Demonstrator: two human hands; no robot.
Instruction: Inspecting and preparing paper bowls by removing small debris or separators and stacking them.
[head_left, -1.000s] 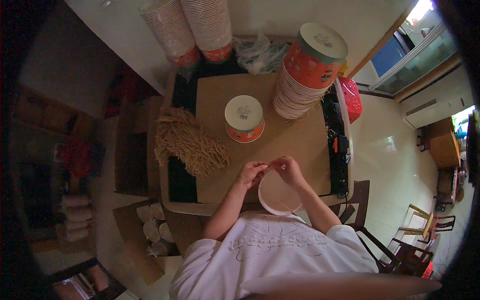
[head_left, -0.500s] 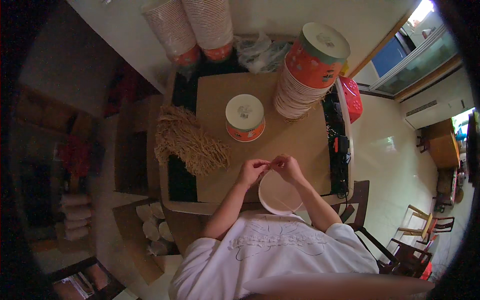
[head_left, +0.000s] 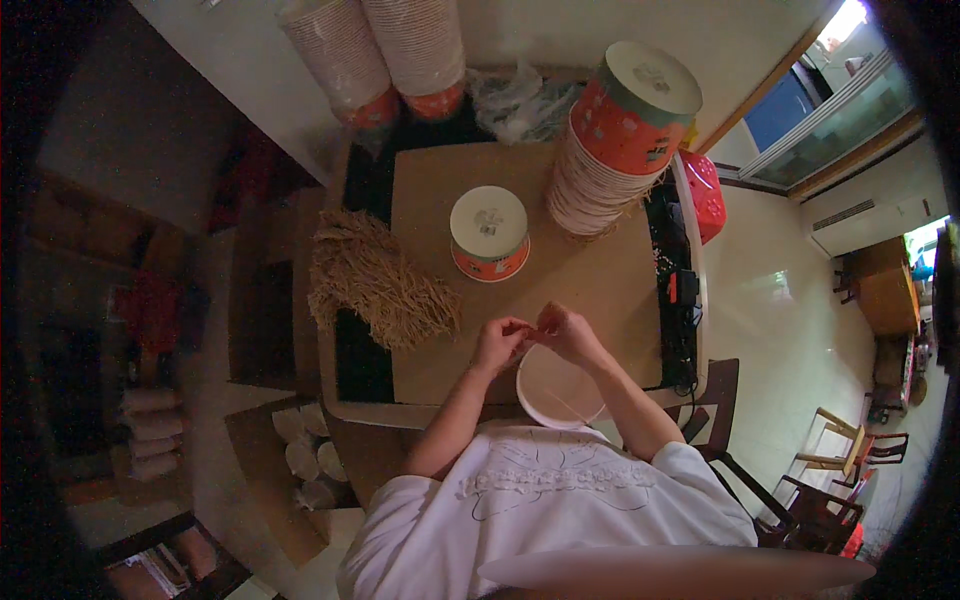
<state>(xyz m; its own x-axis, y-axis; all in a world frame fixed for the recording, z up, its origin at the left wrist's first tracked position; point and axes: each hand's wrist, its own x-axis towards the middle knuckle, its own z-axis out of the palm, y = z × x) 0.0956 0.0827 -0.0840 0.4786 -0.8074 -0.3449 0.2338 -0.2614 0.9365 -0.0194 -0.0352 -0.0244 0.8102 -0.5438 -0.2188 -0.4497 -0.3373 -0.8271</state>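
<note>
A white-lined paper bucket [head_left: 556, 388] lies against my body at the near edge of the table, its open mouth facing up. A thin pale line like a strand crosses its inside. Just beyond the bucket's far rim, my left hand [head_left: 500, 343] has thumb and fingers pinched together. My right hand [head_left: 565, 332] meets it there, its fingers also closed; what the two pinch is too small to make out. Left of the hands lies a bundle of brown twine [head_left: 380, 285]. An orange paper bucket [head_left: 489, 230] stands upside down beyond them on the cardboard sheet [head_left: 600, 310].
A tall stack of upturned orange buckets [head_left: 625, 140] rises at the far right. Wrapped bucket stacks [head_left: 415, 60] and a clear plastic bag [head_left: 520, 105] are at the back. A black cable [head_left: 688, 340] runs along the right edge. An open carton [head_left: 270, 480] sits lower left.
My right hand has shifted slightly left and its knuckles have turned up a little. The left hand stays nearly in place. The buckets and twine have not moved.
</note>
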